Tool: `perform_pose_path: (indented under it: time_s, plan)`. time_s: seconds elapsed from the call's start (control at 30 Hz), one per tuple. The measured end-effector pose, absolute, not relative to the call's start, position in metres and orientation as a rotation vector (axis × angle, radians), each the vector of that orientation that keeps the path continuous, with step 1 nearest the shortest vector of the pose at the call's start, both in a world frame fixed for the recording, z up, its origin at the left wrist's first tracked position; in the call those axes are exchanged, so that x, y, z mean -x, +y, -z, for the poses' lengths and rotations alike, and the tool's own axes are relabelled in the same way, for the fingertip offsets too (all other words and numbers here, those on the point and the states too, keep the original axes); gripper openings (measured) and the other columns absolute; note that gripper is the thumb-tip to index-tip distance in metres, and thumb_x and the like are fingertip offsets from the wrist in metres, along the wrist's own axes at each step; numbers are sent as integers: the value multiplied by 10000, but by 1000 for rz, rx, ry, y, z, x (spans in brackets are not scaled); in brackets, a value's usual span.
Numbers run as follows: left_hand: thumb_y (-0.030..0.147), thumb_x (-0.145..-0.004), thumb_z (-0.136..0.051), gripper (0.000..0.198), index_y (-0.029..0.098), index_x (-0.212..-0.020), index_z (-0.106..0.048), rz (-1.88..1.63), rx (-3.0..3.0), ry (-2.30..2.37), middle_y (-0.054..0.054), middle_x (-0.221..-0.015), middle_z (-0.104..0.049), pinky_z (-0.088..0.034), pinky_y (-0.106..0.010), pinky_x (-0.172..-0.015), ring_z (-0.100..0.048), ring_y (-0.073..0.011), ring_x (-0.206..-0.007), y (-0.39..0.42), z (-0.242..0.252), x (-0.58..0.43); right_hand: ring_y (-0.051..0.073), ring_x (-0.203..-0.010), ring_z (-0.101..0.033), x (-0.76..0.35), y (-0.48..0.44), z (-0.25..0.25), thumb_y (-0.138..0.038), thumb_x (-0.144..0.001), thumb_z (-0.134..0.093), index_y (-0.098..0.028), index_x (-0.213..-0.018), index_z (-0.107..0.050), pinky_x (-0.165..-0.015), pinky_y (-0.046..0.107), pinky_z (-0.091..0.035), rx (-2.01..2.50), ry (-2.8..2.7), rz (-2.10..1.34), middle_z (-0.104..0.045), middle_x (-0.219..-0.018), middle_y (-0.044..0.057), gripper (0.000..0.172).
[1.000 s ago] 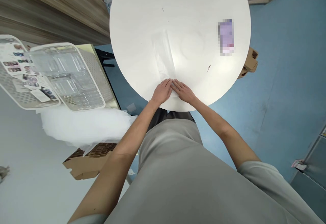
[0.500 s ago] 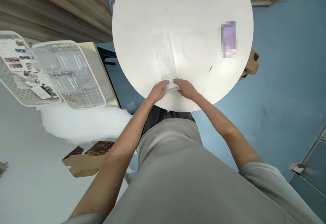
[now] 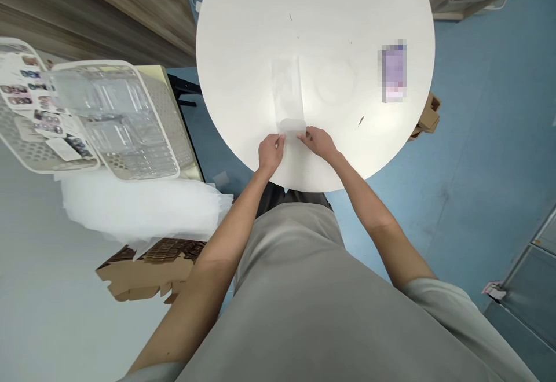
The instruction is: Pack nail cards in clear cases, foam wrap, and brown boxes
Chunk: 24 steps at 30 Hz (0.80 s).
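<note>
Noting first the round white table (image 3: 243, 35), which spans the person's front; a white basket (image 3: 165, 116) of clear plastic containers stands at left. The clear plastic sheet (image 3: 287, 90) lies lengthwise on the tabletop, its near end between the hands. A purple item (image 3: 394, 72), pixelated, lies well apart at right. Left hand (image 3: 270, 153) and right hand (image 3: 321, 142) sit at the sheet's near corners, thumbs and fingertips apparently pinched together on the film. Risks, as judged: uneven pull could skew or crease it; thin, slick film could slip from a light pinch; static could cling layers together.
</note>
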State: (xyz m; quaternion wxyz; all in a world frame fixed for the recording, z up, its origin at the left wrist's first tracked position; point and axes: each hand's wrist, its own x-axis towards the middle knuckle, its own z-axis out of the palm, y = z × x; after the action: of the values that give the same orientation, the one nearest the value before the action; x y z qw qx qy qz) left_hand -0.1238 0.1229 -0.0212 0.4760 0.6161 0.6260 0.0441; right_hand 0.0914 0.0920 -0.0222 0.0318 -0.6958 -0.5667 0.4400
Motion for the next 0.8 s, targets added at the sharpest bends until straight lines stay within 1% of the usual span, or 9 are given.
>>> perform_pose_path:
  time_s: [0.13,0.27,0.37,0.43,0.5,0.53,0.6,0.7,0.8]
  plan:
    - [411,-1104,-538,392,239,-776,-668,-96,-1480,1637,-129,-967,-758,-506,-436,-989,-712,-330,-1037,127,20,115,304,-1006,-770,-80,101,23,-572,-1122,-591,-229,-1179,-724,-855,429,-605,2337,-1553,-1314,-833,-1155,95,373]
    - [420,-1094,-551,425,250,-707,-592,-69,-1437,1707,-99,-802,-710,-497,-424,-921,-700,-316,-947,135,19,109,317,-979,-771,-73,104,24,-536,-1106,-638,-234,-1134,-728,-862,447,-603,2408,-1522,-1261,-840,-1099,98,316]
    - [477,-1066,-613,410,250,-726,-576,-31,-1447,1717,-89,-819,-717,-492,-397,-879,-694,-303,-949,143,19,107,308,-954,-768,-71,104,22,-539,-1133,-592,-236,-1137,-719,-858,433,-594,2419,-1535,-1248,-833,-1069,99,328]
    - [473,-1037,-665,382,246,-746,-568,21,-1466,1707,-84,-865,-733,-483,-378,-854,-690,-290,-950,146,19,107,298,-956,-769,-70,105,19,-551,-1153,-554,-236,-1145,-713,-863,415,-589,2439,-1534,-1257,-827,-1070,97,353]
    - [451,-1044,-659,360,244,-765,-565,51,-1478,1705,-81,-903,-744,-474,-368,-838,-684,-275,-936,148,19,107,302,-987,-774,-68,107,17,-556,-1167,-527,-229,-1172,-715,-883,420,-596,2477,-1538,-1258,-823,-1091,108,377]
    - [448,-1060,-634,358,244,-774,-567,55,-1480,1709,-80,-909,-745,-470,-367,-833,-681,-269,-926,148,19,107,313,-1032,-776,-67,107,16,-541,-1172,-520,-219,-1207,-715,-908,436,-605,2493,-1555,-1224,-819,-1133,125,378]
    - [452,-1092,-581,364,245,-792,-577,54,-1480,1720,-78,-905,-741,-465,-370,-829,-676,-265,-913,147,19,106,350,-1204,-751,-64,107,16,-473,-1179,-518,-194,-1319,-702,-1008,492,-608,2458,-1656,-1086,-785,-1307,181,363]
    - [456,-1103,-562,369,245,-801,-581,60,-1483,1742,-80,-891,-731,-465,-378,-831,-675,-270,-910,146,18,104,380,-1513,-591,-63,105,19,-355,-1164,-537,-183,-1496,-641,-1219,583,-521,2176,-1949,-944,-625,-1614,219,387]
    - [477,-1110,-551,386,242,-805,-591,91,-1482,1750,-88,-881,-722,-485,-395,-854,-684,-285,-922,147,19,103,377,-1671,-424,-67,100,24,-334,-1110,-649,-197,-1629,-544,-1330,637,-418,1911,-2163,-1027,-486,-1764,195,547]
